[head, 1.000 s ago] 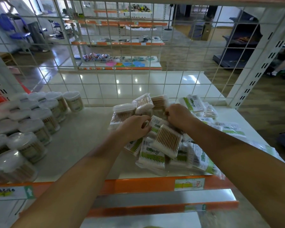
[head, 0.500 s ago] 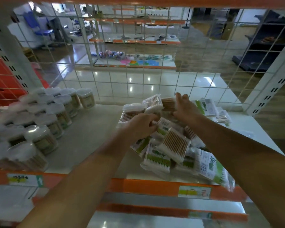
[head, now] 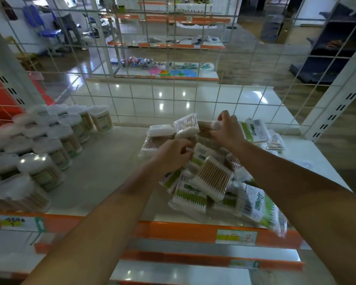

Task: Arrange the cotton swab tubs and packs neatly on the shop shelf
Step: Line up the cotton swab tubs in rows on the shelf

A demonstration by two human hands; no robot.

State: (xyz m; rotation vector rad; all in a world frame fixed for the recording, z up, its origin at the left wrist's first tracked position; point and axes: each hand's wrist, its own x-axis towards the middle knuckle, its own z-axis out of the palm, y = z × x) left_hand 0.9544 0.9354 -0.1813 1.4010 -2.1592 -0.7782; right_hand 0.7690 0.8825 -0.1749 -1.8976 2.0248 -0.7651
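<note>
Left: round clear plastic cotton swab tubs with white lids (head: 56,145) already stand in tidy rows on the white shop shelf (head: 103,167), so that part looks done. Centre-right: flat crinkly clear-film swab packs with green-white labels (head: 211,177) lie in a loose heap, unsorted. Left hand (head: 173,155) fingers curl, pinching a pack edge mid-heap. Right hand (head: 227,130) grips a wooden-stick swab pack (head: 206,126) at the heap's back.

We see a pale shelf (head: 103,165) carrying rows of upright tubs (head: 49,149) at left and heaped packs (head: 212,177) at right.
</note>
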